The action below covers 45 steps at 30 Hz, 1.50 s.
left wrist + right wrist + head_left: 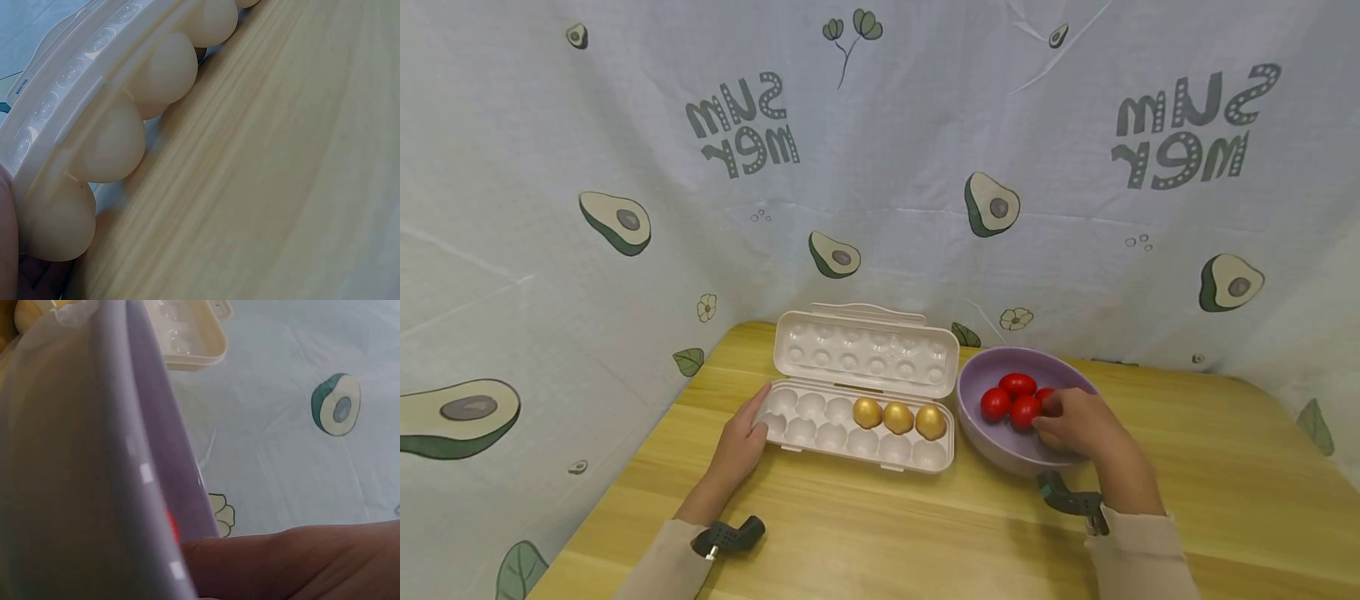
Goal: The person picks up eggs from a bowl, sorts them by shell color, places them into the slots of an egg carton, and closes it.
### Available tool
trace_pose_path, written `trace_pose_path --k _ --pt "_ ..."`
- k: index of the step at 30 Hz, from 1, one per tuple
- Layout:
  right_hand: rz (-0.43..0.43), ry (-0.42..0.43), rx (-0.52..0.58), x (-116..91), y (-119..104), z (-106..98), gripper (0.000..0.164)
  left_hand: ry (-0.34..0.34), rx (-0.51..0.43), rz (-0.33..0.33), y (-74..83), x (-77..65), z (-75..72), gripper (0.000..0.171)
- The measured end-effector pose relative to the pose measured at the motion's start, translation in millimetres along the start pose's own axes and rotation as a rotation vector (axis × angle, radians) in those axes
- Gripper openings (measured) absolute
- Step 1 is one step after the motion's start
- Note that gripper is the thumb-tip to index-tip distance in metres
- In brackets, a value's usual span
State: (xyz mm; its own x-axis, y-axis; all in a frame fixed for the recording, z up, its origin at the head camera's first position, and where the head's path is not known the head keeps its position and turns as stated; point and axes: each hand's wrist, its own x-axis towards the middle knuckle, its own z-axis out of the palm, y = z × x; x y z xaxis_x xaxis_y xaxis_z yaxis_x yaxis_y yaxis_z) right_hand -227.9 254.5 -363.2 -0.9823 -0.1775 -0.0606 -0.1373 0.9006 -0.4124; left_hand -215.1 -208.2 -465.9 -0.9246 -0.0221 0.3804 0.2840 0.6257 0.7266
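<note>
An open white plastic egg carton (850, 450) lies on the table, its lid (865, 354) tipped back. Three gold eggs (898, 417) sit in the right half of its back row. My left hand (739, 446) holds the carton's left end, thumb on top and fingers underneath; in the left wrist view the carton's rounded cups (112, 144) show. To the right stands a purple bowl (1000, 454) with several red eggs (996, 404). My right hand (1086, 425) reaches into the bowl, fingertips down beside the red eggs. Whatever lies under its fingers is hidden.
The wooden table (850, 525) extends in front of the carton and to the right of the bowl. A pale cloth with avocado prints (992, 204) hangs behind and at the left, close behind the carton lid and bowl.
</note>
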Motion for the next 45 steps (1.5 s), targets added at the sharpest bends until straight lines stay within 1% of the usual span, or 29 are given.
trace_pose_path --k 4,8,11,16,20,23,30,37,41,45 --pt "0.014 -0.016 0.007 -1 0 1 0.019 -0.006 -0.007 -0.012 0.8 0.1 -0.2 0.058" --pt "0.06 -0.045 0.018 -1 -1 1 0.023 -0.012 -0.018 -0.021 0.8 -0.6 -0.2 0.058" --pt "0.092 -0.06 0.022 -2 -1 2 0.021 -0.014 -0.034 -0.026 0.6 -0.7 0.0 0.058" --pt "0.107 -0.069 0.024 -2 -2 2 0.017 -0.013 -0.032 -0.033 0.5 -0.2 0.3 0.057" --pt "0.091 -0.065 0.008 -1 -3 3 0.012 -0.014 -0.021 -0.032 -0.3 -0.3 0.4 0.057" --pt "0.072 -0.066 0.003 -1 -4 4 0.012 -0.012 -0.017 -0.026 -0.8 -0.8 0.4 0.057" --pt "0.064 -0.099 0.005 -3 -8 9 0.007 -0.02 -0.021 -0.034 -0.3 -1.0 0.6 0.058" --pt "0.05 -0.111 0.001 -3 -8 12 0.009 -0.025 -0.02 -0.059 1.1 0.3 0.8 0.059" --pt "0.042 -0.115 -0.008 -3 -7 13 0.009 -0.021 -0.018 -0.057 0.6 0.5 1.5 0.059" --pt "0.033 -0.111 -0.008 -3 -7 13 0.012 -0.02 -0.01 -0.055 -0.1 -0.8 1.4 0.058"
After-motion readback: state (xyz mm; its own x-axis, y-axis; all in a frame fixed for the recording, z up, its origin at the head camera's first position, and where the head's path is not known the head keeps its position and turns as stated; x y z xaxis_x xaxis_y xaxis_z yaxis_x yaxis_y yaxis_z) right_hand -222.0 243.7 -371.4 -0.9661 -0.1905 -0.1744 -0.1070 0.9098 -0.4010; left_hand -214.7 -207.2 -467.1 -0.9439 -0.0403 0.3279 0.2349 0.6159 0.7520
